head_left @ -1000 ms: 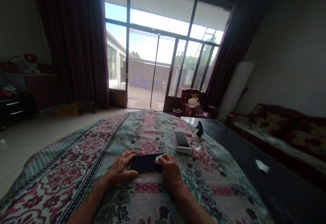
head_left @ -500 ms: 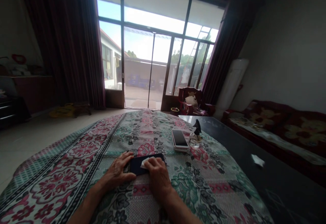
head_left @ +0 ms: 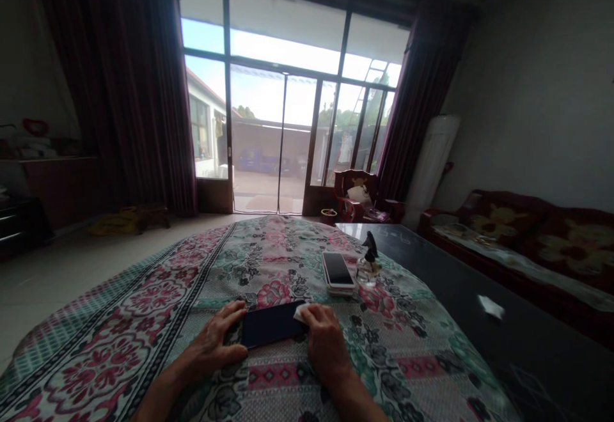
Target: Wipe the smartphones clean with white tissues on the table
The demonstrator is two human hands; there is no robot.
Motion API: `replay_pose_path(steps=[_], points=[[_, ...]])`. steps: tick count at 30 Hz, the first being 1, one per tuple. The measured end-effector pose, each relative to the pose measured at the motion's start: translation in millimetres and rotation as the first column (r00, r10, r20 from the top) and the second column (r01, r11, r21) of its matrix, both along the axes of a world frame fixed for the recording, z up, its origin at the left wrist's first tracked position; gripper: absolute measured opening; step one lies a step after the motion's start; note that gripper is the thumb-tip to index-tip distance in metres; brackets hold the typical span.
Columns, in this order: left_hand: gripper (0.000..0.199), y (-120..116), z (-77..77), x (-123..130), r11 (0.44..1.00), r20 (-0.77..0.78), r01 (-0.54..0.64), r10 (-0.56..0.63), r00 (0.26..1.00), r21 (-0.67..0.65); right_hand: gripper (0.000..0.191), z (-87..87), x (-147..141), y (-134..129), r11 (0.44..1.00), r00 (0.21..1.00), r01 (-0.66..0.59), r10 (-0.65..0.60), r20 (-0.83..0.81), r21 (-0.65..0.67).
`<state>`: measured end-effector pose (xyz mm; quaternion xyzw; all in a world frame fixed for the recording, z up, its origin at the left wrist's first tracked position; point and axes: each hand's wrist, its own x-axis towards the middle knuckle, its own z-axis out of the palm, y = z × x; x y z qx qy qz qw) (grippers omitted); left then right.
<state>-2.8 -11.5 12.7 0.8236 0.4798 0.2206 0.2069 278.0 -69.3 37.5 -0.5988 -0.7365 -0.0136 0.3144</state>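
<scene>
A dark phone [head_left: 272, 325] lies sideways on the flowered tablecloth [head_left: 275, 380], its screen facing up. My left hand [head_left: 224, 336] grips its left end, thumb at the near edge and fingers at the far edge. At the phone's right end, my right hand [head_left: 322, 334] pinches a folded white tissue [head_left: 301, 312] and presses it against the glass. Beyond, to the right, a white phone [head_left: 338, 270] rests on what looks like another phone or a box. Beside it stands a small clear spray bottle [head_left: 368, 268] with a black trigger head.
To the right is a dark glossy table [head_left: 460, 300] with a crumpled white tissue [head_left: 491, 307] on it. A red sofa [head_left: 551, 236] runs along the right wall. Glass doors [head_left: 268, 147] between dark curtains [head_left: 144, 102] face me, with a red chair [head_left: 355, 195] before them.
My right hand has slid the tissue rightward from the middle of the dark phone to its right end. My left hand keeps its hold. The view has tilted up slightly.
</scene>
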Motion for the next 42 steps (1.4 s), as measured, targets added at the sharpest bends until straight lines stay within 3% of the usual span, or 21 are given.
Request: replay_pose_path(steps=[8, 18, 22, 25, 31, 37, 42], points=[[0.069, 3, -10.2, -2, 1.0, 0.028, -0.023, 0.023, 0.999, 0.02, 0.04, -1.6, -10, 0, 0.997, 0.997, -0.071, 0.071, 0.004, -0.025], [0.067, 7, -12.9, 1, 0.999, 0.033, -0.031, 0.03, 0.999, 0.023, 0.022, -13.4, -64, 11, 0.972, 0.972, -0.226, 0.229, 0.048, -0.063], [0.066, 5, -10.2, 1, 0.999, 0.027, -0.032, 0.031, 0.999, 0.021, 0.024, -6.9, -66, 10, 0.958, 0.959, -0.273, 0.279, 0.055, -0.087], [0.066, 1, -4.4, 2, 0.999, 0.025, -0.032, 0.032, 0.999, 0.012, 0.026, 2.2, -44, 9, 0.967, 0.967, -0.239, 0.245, 0.064, -0.092], [0.068, -11, 18.2, 7, 0.997, 0.004, -0.045, 0.045, 0.999, -0.062, 0.036, 9.7, -7, 17, 0.997, 0.997, 0.004, 0.002, 0.071, -0.077], [0.069, -18, 35.3, 14, 0.995, -0.051, -0.054, 0.05, 0.997, -0.081, 0.036, 7.5, -29, 25, 0.997, 0.998, 0.0, 0.005, 0.065, -0.071], [0.068, -13, 30.2, 15, 0.996, -0.08, -0.064, 0.059, 0.995, -0.059, 0.033, 8.1, -56, 27, 0.995, 0.998, -0.059, 0.062, 0.032, -0.079]])
